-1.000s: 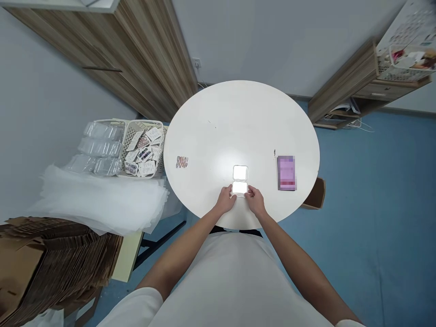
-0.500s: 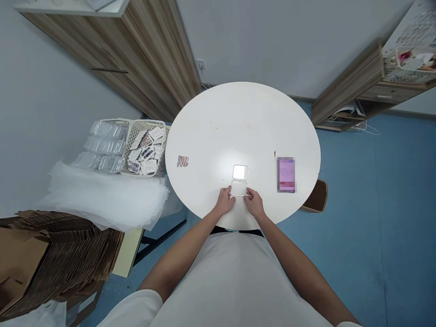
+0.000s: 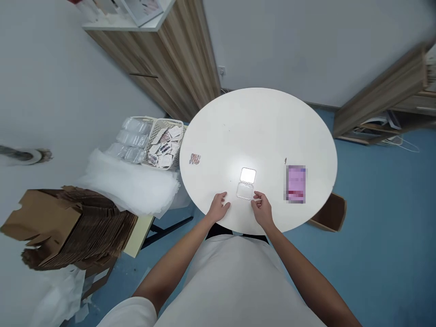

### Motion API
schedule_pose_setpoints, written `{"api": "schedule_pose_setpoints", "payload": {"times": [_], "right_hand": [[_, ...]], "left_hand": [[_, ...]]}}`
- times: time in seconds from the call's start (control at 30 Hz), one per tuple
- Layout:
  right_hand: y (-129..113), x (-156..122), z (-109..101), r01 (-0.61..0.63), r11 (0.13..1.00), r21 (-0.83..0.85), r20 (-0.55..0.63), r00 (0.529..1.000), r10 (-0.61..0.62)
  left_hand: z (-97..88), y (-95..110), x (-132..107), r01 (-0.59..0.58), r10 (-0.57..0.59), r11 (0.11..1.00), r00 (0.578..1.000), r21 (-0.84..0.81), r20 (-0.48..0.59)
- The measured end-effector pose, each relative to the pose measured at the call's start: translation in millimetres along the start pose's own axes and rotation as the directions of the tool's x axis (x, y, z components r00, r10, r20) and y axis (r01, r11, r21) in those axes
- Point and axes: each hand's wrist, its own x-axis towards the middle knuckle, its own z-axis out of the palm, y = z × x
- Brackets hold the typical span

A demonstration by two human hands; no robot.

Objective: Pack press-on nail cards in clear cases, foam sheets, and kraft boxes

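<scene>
A small clear plastic case (image 3: 245, 190) lies on the white oval table with its lid (image 3: 248, 175) folded back, bright with glare. My left hand (image 3: 219, 208) is to the left of the case, apart from it, with thumb and fingers spread and nothing between them. At the case's right edge is my right hand (image 3: 262, 210), thumb and index finger apart; whether the fingertips touch the plastic I cannot tell. A small patterned cluster of reddish and grey pieces (image 3: 195, 159) rests near the table's left side.
A pixelated purple rectangle (image 3: 296, 184) lies on the table (image 3: 259, 122) at right, near a tiny dark item (image 3: 285, 161). Left of the table are a white basket of cards (image 3: 166, 147), stacked clear packs (image 3: 132, 138), white sheets (image 3: 129, 181) and flattened cardboard (image 3: 91, 236).
My left hand has let go of the case and moved left, its fingers opening. The right hand has loosened at the case's right edge. The camera view has turned left.
</scene>
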Motion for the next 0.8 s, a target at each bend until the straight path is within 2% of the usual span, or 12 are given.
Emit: {"api": "schedule_pose_setpoints", "payload": {"times": [0.13, 0.23, 0.33, 0.43, 0.57, 0.67, 0.8], "right_hand": [[-20.6, -2.9, 21.5, 0.144, 0.989, -0.046, 0.203, 0.970, -0.132], [-34.8, 2.9, 48.9, 0.187, 0.978, -0.091, 0.340, 0.929, -0.146], [-44.5, 16.0, 80.0, 0.187, 0.971, -0.149, 0.373, 0.920, -0.120], [-52.4, 35.4, 111.8, 0.230, 0.946, -0.228, 0.340, 0.929, -0.144], [-67.0, 65.8, 152.1, 0.283, 0.882, -0.376, 0.265, 0.945, -0.190], [-79.7, 87.0, 178.8, 0.294, 0.823, -0.487, 0.239, 0.951, -0.198], [-92.4, 108.7, 208.6, 0.301, 0.771, -0.562, 0.219, 0.952, -0.212]], "left_hand": [[-51.5, -20.9, -2.9, -0.062, 0.068, 0.992, 0.997, 0.110, -0.048], [-101.7, -32.0, 12.6, -0.087, 0.111, 0.976, 0.987, 0.199, -0.113], [-150.8, -35.2, 41.4, -0.108, 0.145, 0.945, 0.985, 0.310, -0.098], [-186.9, -32.9, 76.0, -0.131, 0.180, 0.894, 0.981, 0.429, -0.076], [-207.5, -28.4, 117.4, -0.180, 0.223, 0.855, 0.974, 0.487, -0.031], [-210.6, -26.4, 138.3, -0.179, 0.189, 0.854, 0.982, 0.489, 0.029], [-213.3, -25.5, 153.9, -0.183, 0.161, 0.849, 0.983, 0.496, 0.087]]}}
